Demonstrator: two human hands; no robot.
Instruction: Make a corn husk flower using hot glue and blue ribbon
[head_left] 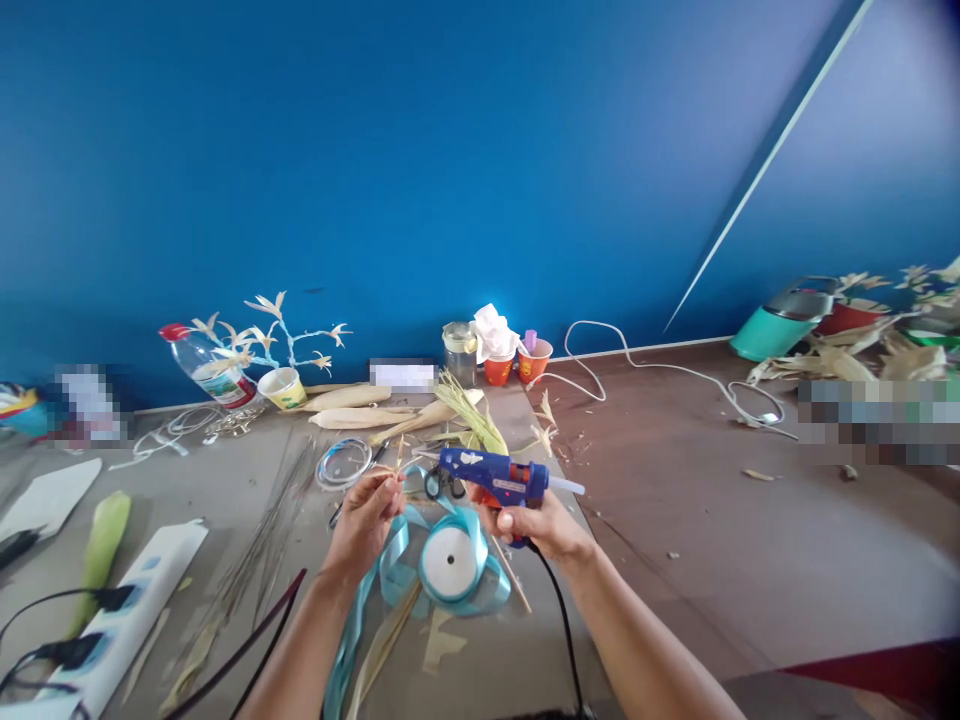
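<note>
In the head view my right hand [536,522] is wrapped round the handle of a blue glue gun [487,472], which lies level with its nozzle pointing left. A whitish glue stick [566,486] pokes out of its back end. Opposite the nozzle, my left hand [367,515] is closed in a pinch on a thin tan strip of corn husk [400,455], mostly hidden by the fingers. Below and between the hands sits a spool of light blue ribbon [450,562], its loose end trailing toward me. Dark-handled scissors [444,486] lie partly behind the gun.
Corn husks [360,418] lie behind the hands, near a cup with a husk-flower branch [281,388] and a plastic bottle [206,370]. Two red cups and a jar [459,352] stand along the wall. At left is a power strip [124,610]; the gun's black cord [559,620] runs toward me.
</note>
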